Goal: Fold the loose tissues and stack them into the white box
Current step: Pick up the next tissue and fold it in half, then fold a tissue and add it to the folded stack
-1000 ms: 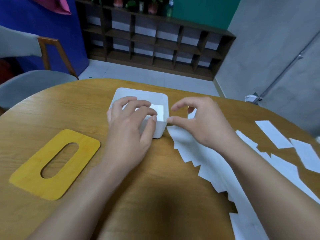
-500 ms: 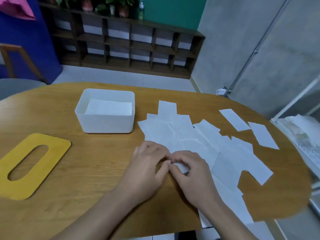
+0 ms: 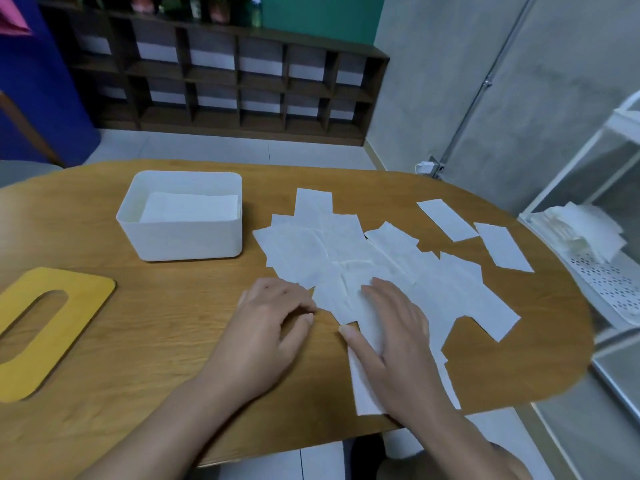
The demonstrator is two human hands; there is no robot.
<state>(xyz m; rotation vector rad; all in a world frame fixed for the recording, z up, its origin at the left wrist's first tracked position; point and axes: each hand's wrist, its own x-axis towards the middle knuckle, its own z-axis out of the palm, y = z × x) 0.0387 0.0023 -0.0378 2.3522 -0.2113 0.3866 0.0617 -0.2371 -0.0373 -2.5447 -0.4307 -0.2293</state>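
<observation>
Now we keep our right hand (image 3: 398, 341), fingers spread, flat on the overlapping loose white paper tissues (image 3: 367, 271) at frame centre while our left hand (image 3: 270, 317), fingers loosely curled, teases one edge free, folding squarely for the white rectangular plastic box (image 3: 183, 237) upper left.

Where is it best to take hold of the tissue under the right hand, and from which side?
Probably at its near-left corner, the free edge between the left hand and the right hand. The tissue lies flat on the table and other sheets overlap its far side, so pinch that corner from the left and lift.
</observation>
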